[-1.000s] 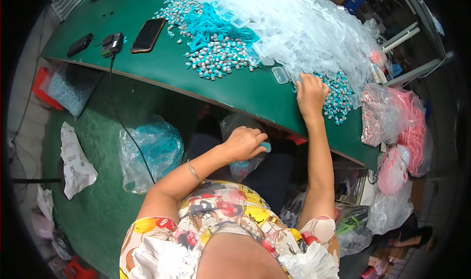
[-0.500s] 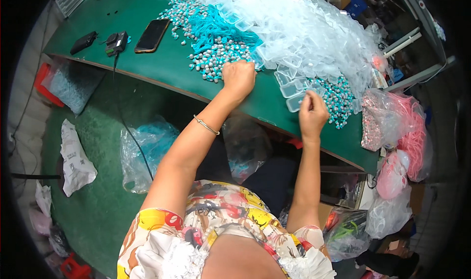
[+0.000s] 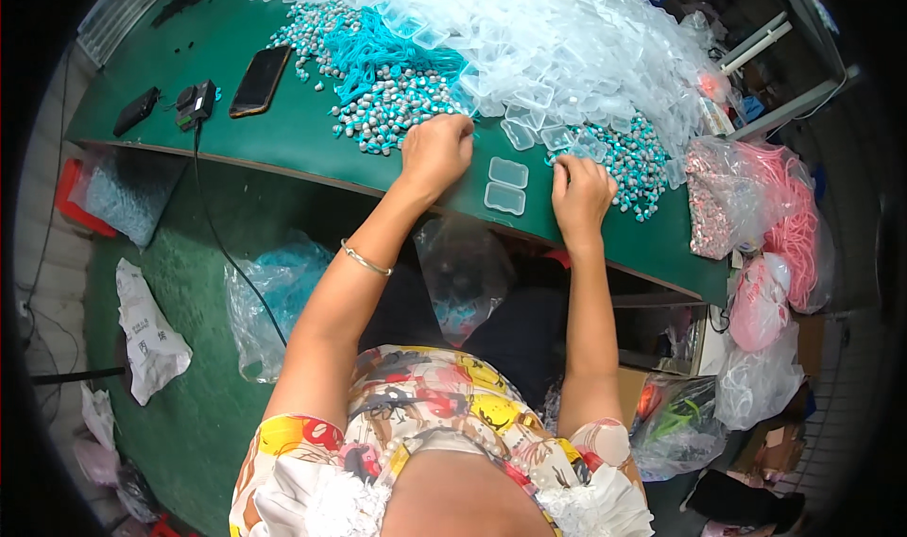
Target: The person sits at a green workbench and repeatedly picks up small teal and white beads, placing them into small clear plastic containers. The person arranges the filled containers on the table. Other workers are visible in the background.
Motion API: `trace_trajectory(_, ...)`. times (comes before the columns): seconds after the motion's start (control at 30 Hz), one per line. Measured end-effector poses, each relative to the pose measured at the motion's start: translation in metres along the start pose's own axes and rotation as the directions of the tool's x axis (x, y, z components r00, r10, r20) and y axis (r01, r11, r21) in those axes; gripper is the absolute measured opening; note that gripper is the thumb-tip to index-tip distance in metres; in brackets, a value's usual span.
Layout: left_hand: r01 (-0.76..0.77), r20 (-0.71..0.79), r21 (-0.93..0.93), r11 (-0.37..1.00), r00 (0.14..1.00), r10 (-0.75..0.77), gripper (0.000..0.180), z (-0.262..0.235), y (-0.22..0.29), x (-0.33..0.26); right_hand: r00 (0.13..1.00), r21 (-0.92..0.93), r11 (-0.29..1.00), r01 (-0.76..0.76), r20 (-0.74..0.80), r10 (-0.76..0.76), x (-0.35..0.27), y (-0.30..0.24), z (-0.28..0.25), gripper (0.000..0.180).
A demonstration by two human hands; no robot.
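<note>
An open clear plastic box [image 3: 505, 199], its two halves side by side, lies flat on the green table between my hands. My left hand [image 3: 437, 157] is closed, knuckles up, at the near right edge of a pile of small grey-and-teal beads [image 3: 378, 121]; whatever its fingers hold is hidden. Close to the box's right side, my right hand [image 3: 583, 202] has bent fingers drawn together by a second pile of teal-and-grey beads [image 3: 642, 173]. Something tiny and teal shows at its fingertips, too small to name. Teal cords [image 3: 378, 55] lie across the left pile.
A large heap of clear plastic boxes [image 3: 567, 46] covers the far side of the table. A phone [image 3: 260, 81] and a small black device [image 3: 195, 102] with a cable lie on the left. Bags of pink cords [image 3: 789, 225] hang at the right edge.
The open box, previously at my right fingertips, now lies further left between my hands. My right hand is off it, at the bead pile. The whole view has shifted slightly.
</note>
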State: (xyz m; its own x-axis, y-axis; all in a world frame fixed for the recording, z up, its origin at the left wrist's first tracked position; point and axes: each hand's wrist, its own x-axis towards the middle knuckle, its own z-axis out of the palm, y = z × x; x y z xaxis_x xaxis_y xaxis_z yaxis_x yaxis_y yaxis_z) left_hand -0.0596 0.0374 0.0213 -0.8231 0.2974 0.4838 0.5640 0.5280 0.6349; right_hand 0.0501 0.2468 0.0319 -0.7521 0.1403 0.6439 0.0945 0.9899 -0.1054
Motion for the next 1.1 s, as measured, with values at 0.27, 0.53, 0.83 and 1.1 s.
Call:
trace_trajectory(0.27,0.041,0.199,-0.242,0.97,0.98,0.008,0.016,-0.014,0.024,-0.034,0.997,0.015,0.997,0.08,0.017,-0.08,0.008,0.004,0.005,0.009)
trace_trajectory(0.53,-0.039,0.251,-0.195,0.98,0.964,0.088,0.011,-0.012,0.034,-0.049,0.993,0.415,0.909,0.038,0.09,-0.082,-0.029,-0.038,-0.019,0.008)
trace_trajectory(0.83,-0.125,0.238,-0.095,0.988,0.96,0.145,0.021,-0.009,0.03,-0.051,0.962,0.332,0.94,0.085,0.218,-0.164,-0.02,-0.04,-0.025,0.007)
trace_trajectory(1.1,-0.189,0.354,-0.073,0.979,0.913,0.203,0.042,-0.019,0.033,-0.051,0.927,0.313,0.931,0.19,0.255,-0.275,-0.011,-0.039,-0.029,0.006)
